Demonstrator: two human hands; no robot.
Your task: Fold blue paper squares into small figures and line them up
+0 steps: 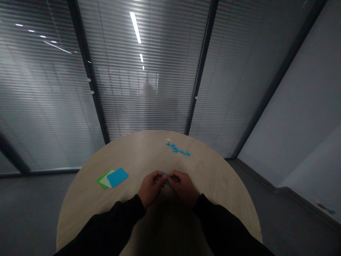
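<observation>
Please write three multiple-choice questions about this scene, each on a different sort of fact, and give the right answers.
1. Where does the stack of cards lie on the table relative to the left hand?
A. To its left
B. To its right
C. Under it

2. What colour is the top card?
A. Green
B. Blue
C. Yellow

3. How do the left hand and the right hand stand to the small blue piece?
A. They hold it between their fingers
B. They are apart from it
C. They press it onto the cards

Answers:
1. A: the stack lies well left of that hand.
2. B: it covers a pale card and a green card.
3. A: blue shows between both hands' fingertips.
</observation>
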